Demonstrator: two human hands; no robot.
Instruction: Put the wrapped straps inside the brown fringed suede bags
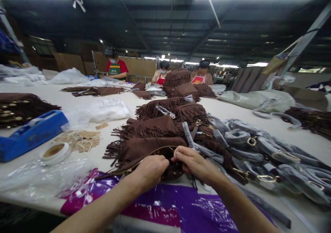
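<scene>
A brown fringed bag (150,148) lies at the table's near edge with its zippered mouth spread apart. My left hand (153,167) is closed over the near side of that mouth, its knuckles upward. Close beside it, my right hand (190,159) pinches at the right part of the opening; what sits between its fingertips is too small to make out. The bag's inside is dark and partly hidden by both hands. Beneath the bag and forearms spreads purple and magenta plastic sheeting (196,205).
More fringed bags (152,126) are stacked behind. Wrapped straps with gold buckles (269,150) heap up on the right. To the left are a blue tape dispenser (33,133), a tape roll (54,153), tags (82,140) and clear bags (46,178). Several people (117,67) work across the table.
</scene>
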